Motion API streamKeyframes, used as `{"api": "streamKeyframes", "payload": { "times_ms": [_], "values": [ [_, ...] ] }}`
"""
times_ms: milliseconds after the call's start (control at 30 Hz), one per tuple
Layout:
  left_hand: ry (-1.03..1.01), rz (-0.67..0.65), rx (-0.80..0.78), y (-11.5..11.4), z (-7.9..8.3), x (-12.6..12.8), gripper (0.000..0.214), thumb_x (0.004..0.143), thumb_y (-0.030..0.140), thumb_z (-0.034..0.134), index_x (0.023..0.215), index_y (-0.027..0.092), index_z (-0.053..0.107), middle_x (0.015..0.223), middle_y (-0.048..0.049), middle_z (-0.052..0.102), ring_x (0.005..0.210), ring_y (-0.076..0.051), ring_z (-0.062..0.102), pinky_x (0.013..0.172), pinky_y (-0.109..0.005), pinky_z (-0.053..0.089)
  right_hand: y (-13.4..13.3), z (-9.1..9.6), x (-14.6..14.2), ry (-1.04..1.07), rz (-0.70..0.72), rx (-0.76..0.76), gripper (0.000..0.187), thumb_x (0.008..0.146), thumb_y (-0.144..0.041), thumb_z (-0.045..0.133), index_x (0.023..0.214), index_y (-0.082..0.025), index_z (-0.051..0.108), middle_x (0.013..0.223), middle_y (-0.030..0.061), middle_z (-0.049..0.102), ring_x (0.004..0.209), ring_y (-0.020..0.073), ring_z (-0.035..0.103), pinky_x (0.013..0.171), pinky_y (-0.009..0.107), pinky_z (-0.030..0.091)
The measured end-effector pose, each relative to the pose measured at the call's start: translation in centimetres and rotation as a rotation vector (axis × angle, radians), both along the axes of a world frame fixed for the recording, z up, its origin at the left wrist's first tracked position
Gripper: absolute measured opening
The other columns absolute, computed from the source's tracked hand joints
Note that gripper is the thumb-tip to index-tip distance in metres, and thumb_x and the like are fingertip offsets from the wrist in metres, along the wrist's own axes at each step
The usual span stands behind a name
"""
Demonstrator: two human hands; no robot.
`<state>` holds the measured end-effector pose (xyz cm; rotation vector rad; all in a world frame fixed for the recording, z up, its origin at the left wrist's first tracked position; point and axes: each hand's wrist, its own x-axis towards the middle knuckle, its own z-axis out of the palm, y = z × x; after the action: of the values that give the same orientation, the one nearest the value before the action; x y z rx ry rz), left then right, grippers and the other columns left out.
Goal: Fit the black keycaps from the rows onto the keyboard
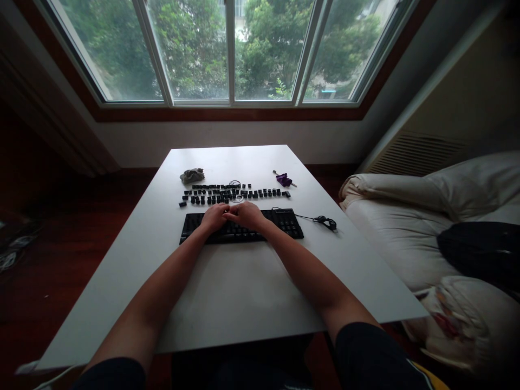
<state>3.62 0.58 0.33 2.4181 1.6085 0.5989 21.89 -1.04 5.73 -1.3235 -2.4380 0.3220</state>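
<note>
- Surface: one white table [244, 292], matte. Behind its far edge is a window [231, 49] of four panes, with trees outside. The floor is dark red.
- Right of the table: pale bedding [406, 216] with one dark garment [479, 249] on it.
- One black keyboard [284, 222] lies at the table's centre, parallel to the near edge.
- Loose keycaps [252, 193] sit in roughly three rows just beyond the keyboard; they are too small to count.
- One grey cloth [192, 175] lies toward the far left corner, one purple tool [284, 179] toward the far right.
- One coiled cable [327, 221] lies near the right edge.
- Left hand [214, 216] and right hand [246, 214] rest on the keyboard, curled, fingertips pressed together. I cannot tell whether they pinch anything.
</note>
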Motion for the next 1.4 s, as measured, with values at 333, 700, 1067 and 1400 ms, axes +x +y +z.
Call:
{"api": "streamKeyframes", "payload": {
  "times_ms": [333,700,1067,1400],
  "values": [
    [-0.018,-0.012,0.011,0.0,-0.1,0.0,0.021,0.086,0.018,0.054,0.094,0.023,0.072,0.099,-0.005,0.069,0.093,-0.021,0.061,0.08,-0.03,0.045,0.1,0.9,0.3,0.098,0.025,-0.125,0.053,0.094,-0.062,0.052,0.076,-0.02,0.078,0.067,0.0045,0.068,0.066,0.0148,0.056,0.06,0.027,0.028],
    [-0.044,-0.009,0.018,-0.1,0.1,0.2,0.022,0.094,0.03,0.054,0.101,0.025,0.075,0.103,-0.0052,0.07,0.097,-0.021,0.063,0.083,-0.031,0.047,1.0,2.2,3.1,0.127,0.329,-0.42,0.024,0.086,-0.04,0.067,0.092,-0.019,0.078,0.061,-0.0007,0.066,0.054,0.0122,0.055,0.057,0.024,0.035],
    [-0.048,-0.002,0.013,-0.1,0.0,0.1,0.024,0.094,0.031,0.053,0.103,0.025,0.075,0.105,-0.0057,0.071,0.1,-0.022,0.063,0.085,-0.032,0.047,1.6,2.6,3.9,0.132,0.427,-0.488,0.025,0.078,-0.021,0.066,0.097,-0.023,0.081,0.07,-0.0019,0.072,0.062,0.0128,0.06,0.059,0.022,0.041],
    [-0.068,-0.009,0.011,-0.1,0.0,0.1,0.024,0.094,0.03,0.053,0.103,0.025,0.075,0.107,-0.0057,0.071,0.1,-0.022,0.063,0.087,-0.032,0.048,1.9,3.0,4.8,0.191,0.38,-0.699,0.03,0.081,-0.037,0.071,0.104,-0.02,0.08,0.07,0.0013,0.074,0.064,0.0145,0.065,0.059,0.022,0.043]
  ]
}}
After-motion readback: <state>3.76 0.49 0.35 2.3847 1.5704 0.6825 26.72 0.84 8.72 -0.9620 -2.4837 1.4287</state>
